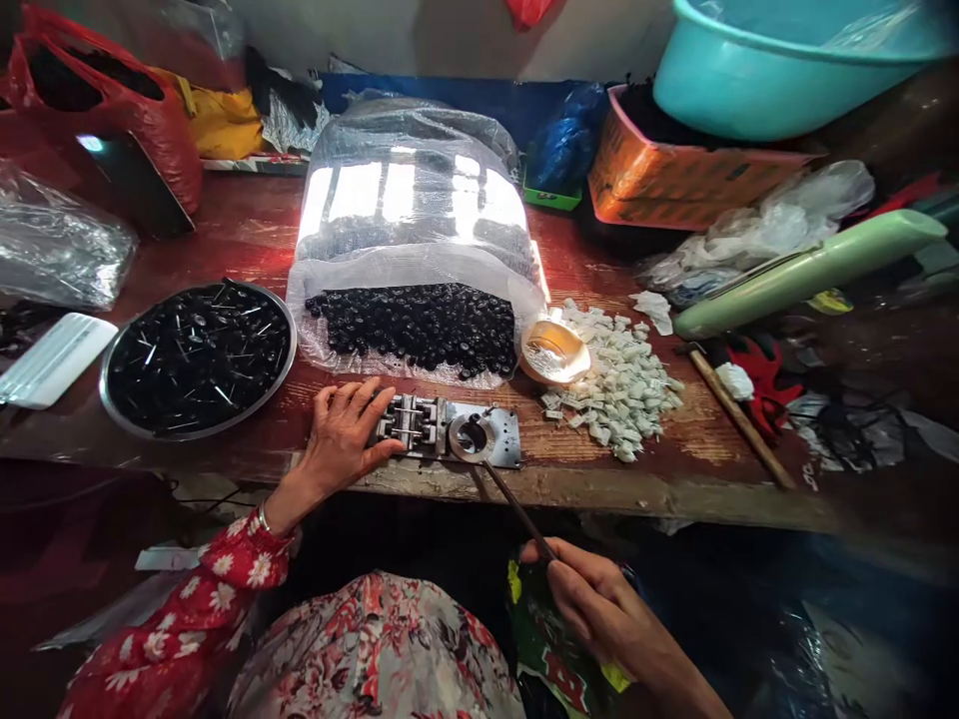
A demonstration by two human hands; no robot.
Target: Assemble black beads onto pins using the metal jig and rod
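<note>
A small metal fixture (pixel 416 424) with bolts and springs lies at the table's front edge. Its right part is a flat plate carrying a round ring (pixel 472 437) with a dark hole. My left hand (pixel 341 429) grips the fixture's left end, fingers over the far side and thumb along the near side. Wrapped around the lower end of a thin dark rod (pixel 516 506) is my right hand (pixel 599 599). The rod slants up to the ring's near edge; whether it is fixed there I cannot tell.
Behind the fixture, a clear plastic bag (pixel 412 190) spills small black parts (pixel 420 325). A round tray (pixel 291 371) of black pieces with metal pins stands left. Right are a small bowl (pixel 554 352), a pile of pale pieces (pixel 621 389) and a hammer (pixel 738 414).
</note>
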